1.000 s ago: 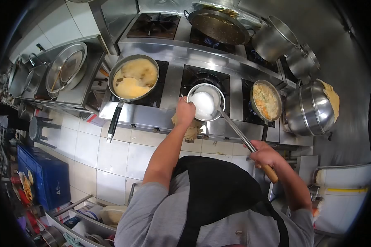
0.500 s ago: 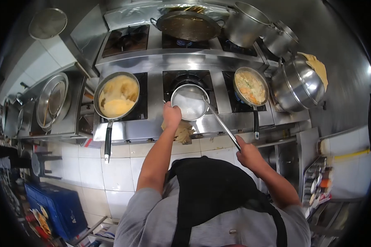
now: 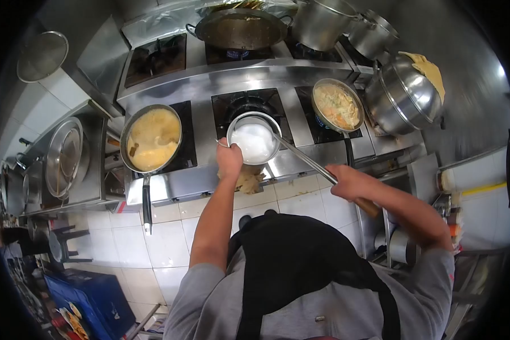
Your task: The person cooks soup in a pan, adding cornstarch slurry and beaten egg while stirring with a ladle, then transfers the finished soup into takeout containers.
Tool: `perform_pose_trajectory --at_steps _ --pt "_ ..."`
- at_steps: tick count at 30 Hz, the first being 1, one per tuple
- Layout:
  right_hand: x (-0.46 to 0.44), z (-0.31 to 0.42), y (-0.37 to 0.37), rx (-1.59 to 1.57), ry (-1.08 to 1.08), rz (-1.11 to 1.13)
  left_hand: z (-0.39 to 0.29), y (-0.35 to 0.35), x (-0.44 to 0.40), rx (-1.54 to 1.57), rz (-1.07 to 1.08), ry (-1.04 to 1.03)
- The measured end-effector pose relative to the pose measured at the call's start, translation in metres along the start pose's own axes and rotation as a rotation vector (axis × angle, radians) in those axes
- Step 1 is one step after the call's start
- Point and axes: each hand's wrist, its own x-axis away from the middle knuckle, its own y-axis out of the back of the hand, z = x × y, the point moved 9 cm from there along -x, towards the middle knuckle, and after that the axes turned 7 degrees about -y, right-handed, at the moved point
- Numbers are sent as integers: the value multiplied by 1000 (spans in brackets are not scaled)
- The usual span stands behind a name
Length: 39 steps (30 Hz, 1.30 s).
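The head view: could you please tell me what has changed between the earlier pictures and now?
The camera has shifted. The right hand has swung the long-handled tool outward to the right, so it lies flatter. Neither grip was visibly released. The left hand stays at the left edge of the pot, and the left pan and right pan stay put.

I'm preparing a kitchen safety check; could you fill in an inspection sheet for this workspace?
Surface: steel stove, bearing a left pan of yellow food and a wide back pan above a blue flame.
Job's things: pot with white contents, at the middle front burner; long-handled tool across its right rim.
Clutter: tan cloth at the stove's front.
Hands: left hand, fingers closed at the pot's left side; right hand, fingers around the tool.
Cables: nothing seen.
Surroundings: tiled floor, blue crate lower left.
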Motion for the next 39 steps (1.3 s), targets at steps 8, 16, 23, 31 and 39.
perform_pose_trajectory --at_steps 8,16,23,31,39 --pt "-22 -11 22 -167 -58 230 -3 7 0 -57 -124 97" --pt "-24 -44 18 -245 17 308 7 -2 0 -128 -107 159" --pt "-30 -66 3 0 590 -207 29 -7 18 -13 -62 314" --pt "-35 -131 -25 115 276 -365 6 -13 9 316 -144 232" --pt "-6 -108 -5 3 374 -369 26 3 -3 310 -186 147"
